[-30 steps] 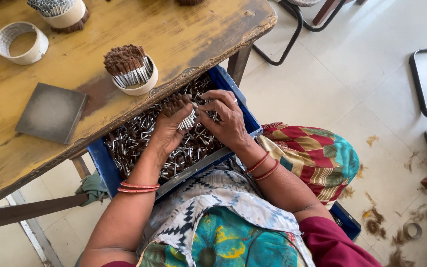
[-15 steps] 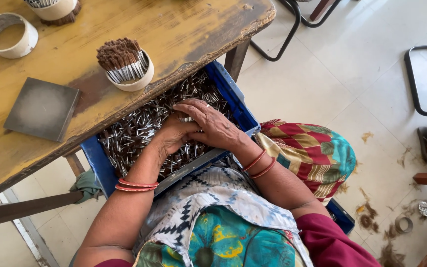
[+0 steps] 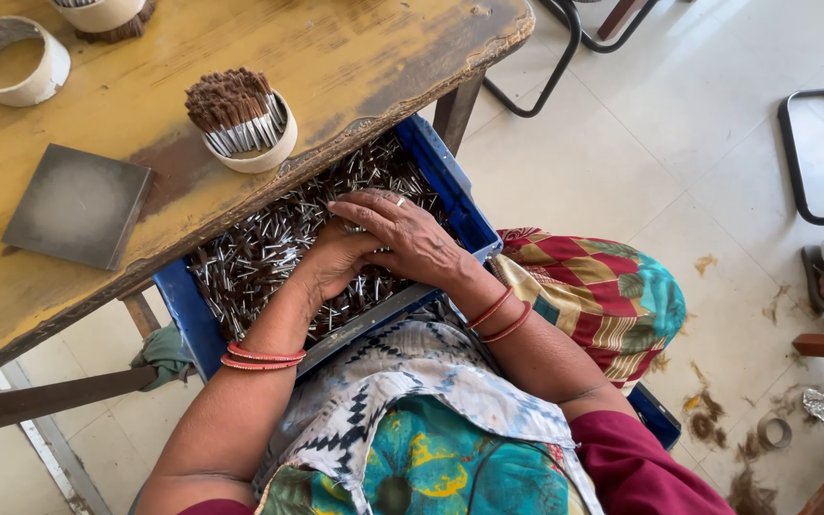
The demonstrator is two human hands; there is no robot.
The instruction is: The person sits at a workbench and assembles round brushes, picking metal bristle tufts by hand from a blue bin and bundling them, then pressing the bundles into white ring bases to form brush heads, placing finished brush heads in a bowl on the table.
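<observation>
Both hands now sit lower in the blue crate (image 3: 450,191), the lifted bundle gone. Right hand (image 3: 402,234) lies flat over left hand (image 3: 331,262), fingers (image 3: 355,202) spread on loose metal-tipped sticks (image 3: 250,257). Table (image 3: 355,67) edge overhangs the crate at 12 o'clock; cup of sticks (image 3: 240,119) and grey tile (image 3: 78,205) at 10 o'clock.

Bright, even daylight fills the frame, strongest on the pale floor (image 3: 622,181) at upper right. Shadows are soft, and the picture is sharp with mild wide-angle stretching at the edges.
</observation>
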